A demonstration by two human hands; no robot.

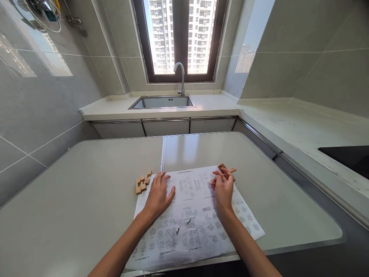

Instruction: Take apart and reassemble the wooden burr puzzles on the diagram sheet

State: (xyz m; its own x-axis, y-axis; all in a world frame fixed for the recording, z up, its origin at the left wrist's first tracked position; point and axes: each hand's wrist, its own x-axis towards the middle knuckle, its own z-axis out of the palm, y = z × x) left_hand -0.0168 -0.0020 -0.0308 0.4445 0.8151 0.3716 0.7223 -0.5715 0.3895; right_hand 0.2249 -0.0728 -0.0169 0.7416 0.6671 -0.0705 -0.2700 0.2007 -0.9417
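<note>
My left hand [158, 193] lies palm down on a large white sheet [198, 240] printed with small line diagrams and text; its fingers are spread. Just beyond its fingertips, at the sheet's upper left edge, sits a cluster of several small notched wooden blocks [140, 185]. My right hand [223, 190] rests over the sheet's upper right part with its fingers curled in. What those fingers hold, if anything, is hidden. By its knuckles show a reddish-brown wooden piece [221, 167] and a lighter wooden piece [233, 170], both partly covered by the hand.
The sheet lies on a pale tabletop [83, 200] with a seam. Behind it are a white counter [106, 109], a steel sink [138, 103] and a faucet [182, 79] below a window. A counter with a black panel [348, 157] runs along the right.
</note>
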